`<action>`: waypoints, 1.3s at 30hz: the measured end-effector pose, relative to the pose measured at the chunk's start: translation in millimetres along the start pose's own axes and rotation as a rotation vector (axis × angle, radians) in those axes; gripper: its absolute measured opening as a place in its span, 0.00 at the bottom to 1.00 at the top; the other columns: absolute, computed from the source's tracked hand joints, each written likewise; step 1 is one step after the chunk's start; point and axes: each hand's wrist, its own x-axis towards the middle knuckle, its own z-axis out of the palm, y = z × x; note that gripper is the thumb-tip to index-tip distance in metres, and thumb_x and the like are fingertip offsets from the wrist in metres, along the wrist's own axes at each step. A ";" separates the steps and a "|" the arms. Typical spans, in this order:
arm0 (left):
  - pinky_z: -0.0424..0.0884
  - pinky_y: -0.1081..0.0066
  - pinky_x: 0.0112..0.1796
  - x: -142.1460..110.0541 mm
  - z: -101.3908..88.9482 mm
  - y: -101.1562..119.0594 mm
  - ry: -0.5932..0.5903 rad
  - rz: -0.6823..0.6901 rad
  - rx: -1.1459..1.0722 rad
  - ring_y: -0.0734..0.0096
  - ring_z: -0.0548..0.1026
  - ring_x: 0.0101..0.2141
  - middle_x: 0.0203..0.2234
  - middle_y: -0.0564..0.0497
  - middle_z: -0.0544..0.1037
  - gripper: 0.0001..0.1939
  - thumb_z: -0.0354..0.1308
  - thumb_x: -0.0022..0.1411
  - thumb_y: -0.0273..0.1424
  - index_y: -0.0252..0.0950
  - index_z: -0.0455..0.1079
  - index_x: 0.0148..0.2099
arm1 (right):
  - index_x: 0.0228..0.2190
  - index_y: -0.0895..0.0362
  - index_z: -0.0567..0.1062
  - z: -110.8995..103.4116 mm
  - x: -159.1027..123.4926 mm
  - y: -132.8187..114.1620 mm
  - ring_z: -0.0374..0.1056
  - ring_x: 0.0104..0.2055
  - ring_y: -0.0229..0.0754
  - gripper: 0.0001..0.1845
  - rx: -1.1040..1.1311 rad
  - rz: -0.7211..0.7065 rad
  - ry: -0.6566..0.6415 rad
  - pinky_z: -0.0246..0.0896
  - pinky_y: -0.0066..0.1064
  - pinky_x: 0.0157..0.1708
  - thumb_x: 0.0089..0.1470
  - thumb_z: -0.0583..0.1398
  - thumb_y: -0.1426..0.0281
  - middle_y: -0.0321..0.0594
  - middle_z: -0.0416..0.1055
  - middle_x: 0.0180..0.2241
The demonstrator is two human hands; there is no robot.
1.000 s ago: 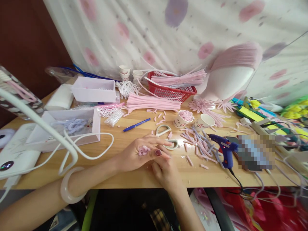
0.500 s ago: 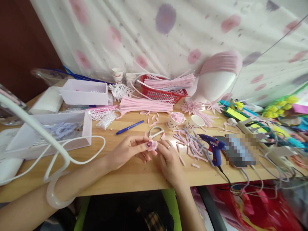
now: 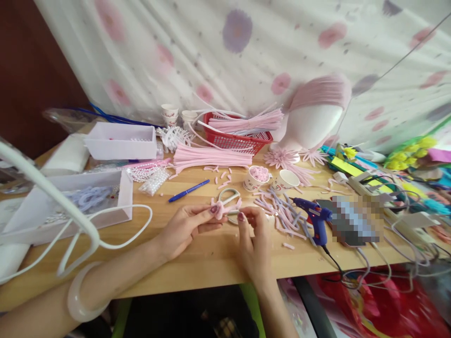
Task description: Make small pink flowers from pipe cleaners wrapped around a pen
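Note:
Between its thumb and fingers, my left hand pinches short pieces of fuzzy pink pipe cleaner; some ends stick out past the fingertips. My right hand faces it from the right, thumb and index finger brought together at the far end of a piece. Its grip is small and partly hidden. Just behind the pieces lies a pair of scissors, its handle loop showing. To the right, cut pink and lilac pipe cleaner pieces are scattered beside a blue glue gun.
A paper cup of pink pieces stands beside another paper cup. Behind are a pink pipe cleaner bundle, a red basket and a mannequin head. A blue pen and white boxes are left; cables trail right.
The round pink bunch in my left hand has turned, and pipe cleaner ends now show to its right. My right hand has shifted a little right, its thumb now showing.

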 end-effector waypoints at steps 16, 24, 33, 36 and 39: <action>0.72 0.73 0.32 -7.1 2.4 -2.3 -0.035 0.318 0.576 0.74 0.72 0.28 0.26 0.54 0.71 0.12 0.50 0.68 0.37 0.35 0.67 0.36 | 0.24 0.55 0.59 22.2 -3.3 -21.3 0.56 0.23 0.33 0.15 0.237 0.040 -0.142 0.49 0.26 0.25 0.64 0.49 0.71 0.31 0.59 0.22; 0.68 0.75 0.29 -9.9 3.9 6.4 -0.185 0.362 0.696 0.75 0.69 0.26 0.24 0.56 0.68 0.14 0.46 0.69 0.35 0.35 0.65 0.32 | 0.23 0.55 0.62 11.4 3.5 -16.4 0.55 0.26 0.35 0.17 0.639 0.118 -0.362 0.53 0.27 0.28 0.65 0.51 0.66 0.32 0.57 0.23; 0.67 0.74 0.33 -9.9 1.2 3.7 -0.129 0.352 0.671 0.74 0.70 0.29 0.26 0.53 0.71 0.14 0.49 0.68 0.37 0.35 0.67 0.32 | 0.28 0.55 0.63 12.1 -1.7 -12.8 0.58 0.30 0.37 0.16 0.613 0.149 -0.333 0.55 0.29 0.33 0.67 0.48 0.63 0.34 0.60 0.27; 0.70 0.71 0.34 -8.0 0.8 0.6 -0.150 0.228 0.439 0.72 0.71 0.29 0.26 0.53 0.71 0.17 0.51 0.66 0.43 0.35 0.67 0.32 | 0.27 0.55 0.62 7.6 0.3 -17.6 0.58 0.29 0.36 0.14 0.522 0.065 -0.344 0.54 0.28 0.32 0.66 0.49 0.67 0.33 0.60 0.26; 0.72 0.69 0.36 -6.5 0.1 -1.8 -0.175 0.147 0.320 0.70 0.72 0.30 0.28 0.51 0.73 0.18 0.53 0.64 0.46 0.35 0.69 0.35 | 0.26 0.55 0.61 6.5 -0.2 -18.1 0.57 0.29 0.37 0.15 0.463 0.040 -0.296 0.53 0.28 0.30 0.65 0.49 0.69 0.34 0.60 0.25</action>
